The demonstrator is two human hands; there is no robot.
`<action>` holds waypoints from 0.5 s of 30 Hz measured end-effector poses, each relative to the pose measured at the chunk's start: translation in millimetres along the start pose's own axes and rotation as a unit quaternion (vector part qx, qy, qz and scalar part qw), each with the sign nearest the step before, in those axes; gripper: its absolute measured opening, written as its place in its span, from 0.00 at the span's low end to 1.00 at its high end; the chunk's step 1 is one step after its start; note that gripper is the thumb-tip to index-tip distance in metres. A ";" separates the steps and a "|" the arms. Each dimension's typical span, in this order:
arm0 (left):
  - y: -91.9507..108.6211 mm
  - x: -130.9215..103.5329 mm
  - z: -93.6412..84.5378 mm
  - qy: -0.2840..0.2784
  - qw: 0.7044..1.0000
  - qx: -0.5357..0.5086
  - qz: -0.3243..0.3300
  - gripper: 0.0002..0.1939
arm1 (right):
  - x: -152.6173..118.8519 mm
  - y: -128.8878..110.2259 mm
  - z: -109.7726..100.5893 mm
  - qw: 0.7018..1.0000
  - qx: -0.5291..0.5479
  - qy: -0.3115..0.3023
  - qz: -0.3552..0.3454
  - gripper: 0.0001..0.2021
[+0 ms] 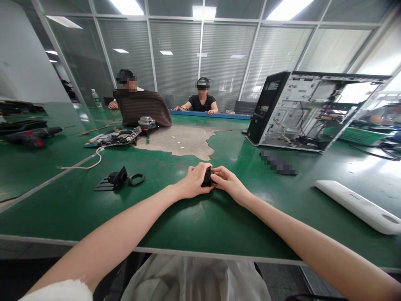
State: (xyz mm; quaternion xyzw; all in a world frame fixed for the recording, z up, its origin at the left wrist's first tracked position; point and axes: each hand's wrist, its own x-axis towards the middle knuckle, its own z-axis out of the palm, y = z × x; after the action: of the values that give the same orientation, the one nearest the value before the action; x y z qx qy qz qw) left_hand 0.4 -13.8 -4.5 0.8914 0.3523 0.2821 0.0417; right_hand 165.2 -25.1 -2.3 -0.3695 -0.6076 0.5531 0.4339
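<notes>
Over green table (188,225), gripping small black part (206,179) with left hand (196,180) and right hand (229,180), right of black ring (136,184).

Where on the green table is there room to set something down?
Bare green lies between left forearm and right forearm, to the near table edge, and from right forearm to the white device. Crowded: the left rear, with circuit board, cable and drill; the right rear, with the computer case; and where left hand and right hand hold a black part.
</notes>
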 end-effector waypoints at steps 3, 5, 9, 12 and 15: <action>-1.1 -0.6 0.0 0.002 1.000 -0.005 0.000 0.31 | -3.2 0.3 2.4 0.998 -0.039 -0.002 -0.049 0.10; -1.9 -0.6 0.4 0.002 1.000 -0.003 -0.002 0.31 | -4.7 0.5 3.8 0.995 -0.070 0.003 -0.072 0.10; -1.8 0.4 1.8 0.005 1.000 0.004 -0.004 0.31 | -3.2 1.5 4.9 0.994 -0.087 0.007 -0.061 0.09; 0.4 1.0 1.8 0.006 1.000 -0.003 -0.003 0.31 | 1.0 3.3 3.2 0.994 -0.099 0.003 -0.051 0.09; 2.0 1.0 1.1 0.002 1.000 -0.013 0.000 0.31 | 5.0 5.0 0.1 0.989 -0.136 -0.014 -0.062 0.08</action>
State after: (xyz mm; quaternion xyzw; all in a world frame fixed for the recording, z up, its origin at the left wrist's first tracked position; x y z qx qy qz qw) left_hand 2.7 -14.5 -4.5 0.8904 0.3484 0.2881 0.0525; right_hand 163.2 -20.0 -6.7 -0.3792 -0.7049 0.4422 0.4047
